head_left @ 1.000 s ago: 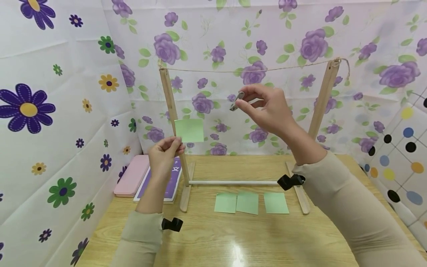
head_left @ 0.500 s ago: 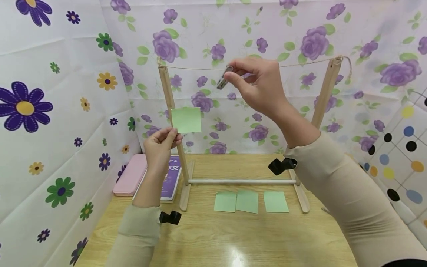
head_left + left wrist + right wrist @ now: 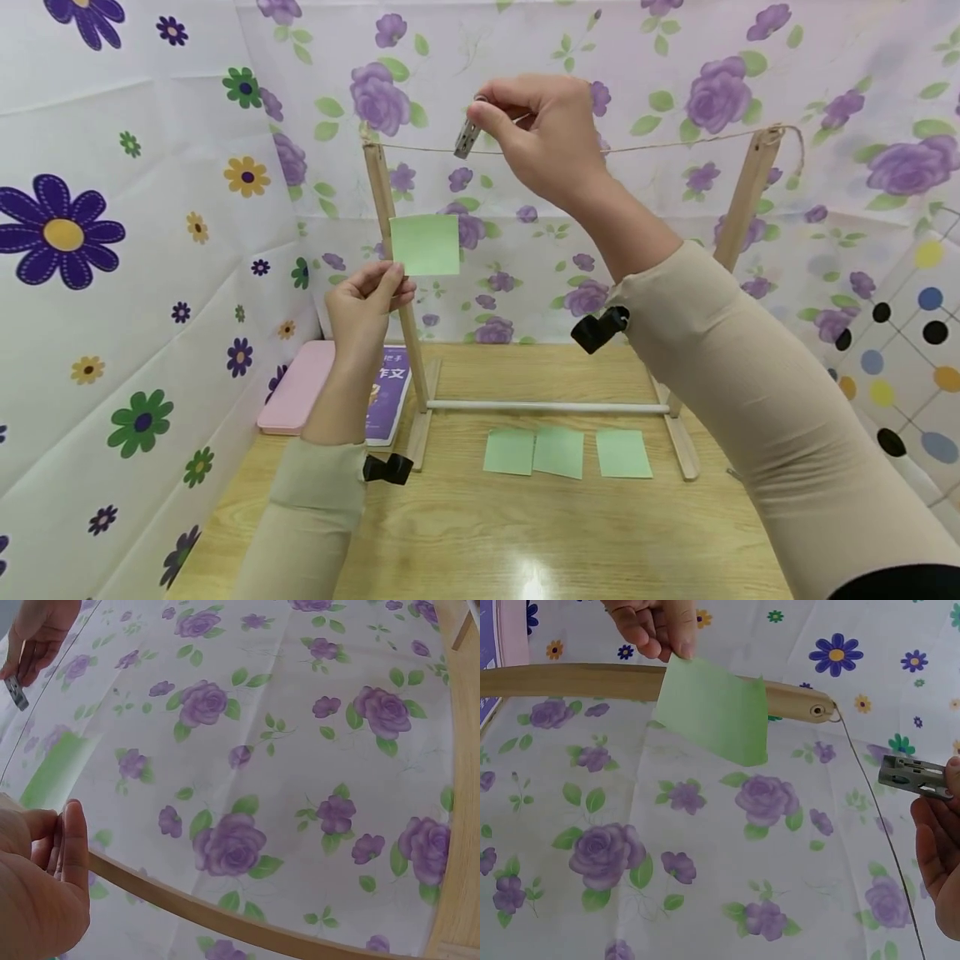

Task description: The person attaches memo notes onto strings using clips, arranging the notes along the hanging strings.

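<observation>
My left hand (image 3: 363,312) pinches a green paper square (image 3: 425,245) by its lower left corner, in front of the frame's left post. The paper is held upright, below the string (image 3: 660,145). Up at the string, my right hand (image 3: 543,133) pinches a grey metal clothespin (image 3: 467,137), whose lower end overlaps the string in the head view. In the right wrist view the clothespin (image 3: 915,777) appears beside the string, apart from the green paper (image 3: 714,712). The left wrist view shows only part of the paper (image 3: 56,772), beyond the fingertips.
Wooden posts (image 3: 742,200) hold the string, with a white rod (image 3: 547,407) joining them low down. Three green paper squares (image 3: 558,452) lie on the table (image 3: 570,533). A pink case (image 3: 297,387) and a purple book (image 3: 388,396) sit at the left.
My right hand has moved up and left with the clothespin, from below the string to its height. My left hand has raised the green paper.
</observation>
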The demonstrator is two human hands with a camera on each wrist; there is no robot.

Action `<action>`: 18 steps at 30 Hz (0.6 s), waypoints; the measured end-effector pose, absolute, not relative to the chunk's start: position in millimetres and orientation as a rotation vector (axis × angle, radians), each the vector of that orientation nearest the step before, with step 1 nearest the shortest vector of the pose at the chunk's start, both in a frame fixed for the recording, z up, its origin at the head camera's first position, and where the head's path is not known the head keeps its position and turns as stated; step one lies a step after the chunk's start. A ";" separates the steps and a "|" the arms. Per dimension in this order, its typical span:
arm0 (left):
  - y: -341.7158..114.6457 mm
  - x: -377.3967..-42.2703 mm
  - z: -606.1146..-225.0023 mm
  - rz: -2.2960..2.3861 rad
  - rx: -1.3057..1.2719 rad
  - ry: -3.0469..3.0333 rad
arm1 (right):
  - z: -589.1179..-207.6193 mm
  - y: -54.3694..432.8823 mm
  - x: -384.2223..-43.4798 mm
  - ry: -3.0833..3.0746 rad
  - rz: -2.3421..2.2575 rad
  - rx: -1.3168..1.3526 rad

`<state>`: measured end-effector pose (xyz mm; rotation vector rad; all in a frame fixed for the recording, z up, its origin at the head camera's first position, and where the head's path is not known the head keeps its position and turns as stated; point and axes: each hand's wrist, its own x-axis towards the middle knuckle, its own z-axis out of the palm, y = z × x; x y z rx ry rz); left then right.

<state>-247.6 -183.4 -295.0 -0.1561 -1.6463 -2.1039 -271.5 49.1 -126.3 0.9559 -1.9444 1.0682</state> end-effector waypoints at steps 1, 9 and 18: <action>-183.3 -247.9 -293.6 -2.104 -0.158 -1.642 | -124.8 46.9 -273.1 -1.946 1.069 0.957; -181.7 -251.4 -285.8 -2.111 -0.189 -1.591 | -116.7 33.3 -283.9 -1.944 1.079 0.973; -181.9 -254.2 -278.4 -2.115 -0.222 -1.547 | -113.7 14.0 -291.0 -2.019 1.143 0.943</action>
